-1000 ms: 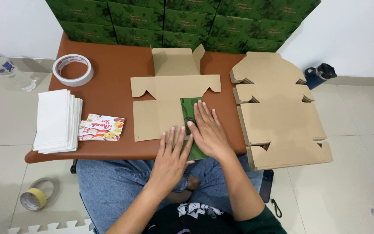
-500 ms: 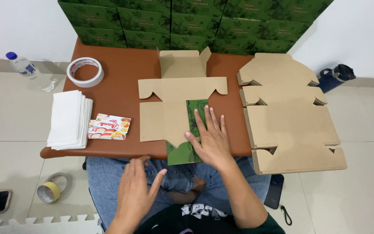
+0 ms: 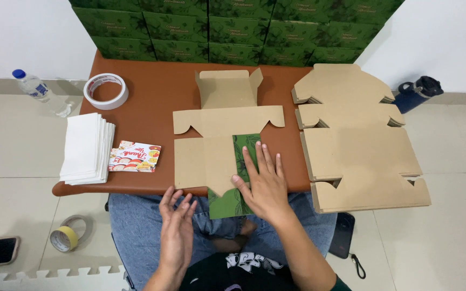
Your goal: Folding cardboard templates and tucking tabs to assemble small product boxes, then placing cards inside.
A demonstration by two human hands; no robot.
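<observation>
Head view, left to right: one water bottle, one tape roll, one napkin stack, one card pile. Left hand open, fingers spread, holding nothing, just below table edge. One unfolded box blank at centre; right hand flat, fingers splayed, pressing its green flap. One stack of flat blanks right.

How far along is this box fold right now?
Early stage. Done: one flat box blank lies opened on the brown table, its far flaps raised, one side panel folded in with the green face up. In hand: the right hand presses flat on that green panel; the left hand hovers off the table edge. Left: a stack of flat blanks waits beside it.
</observation>
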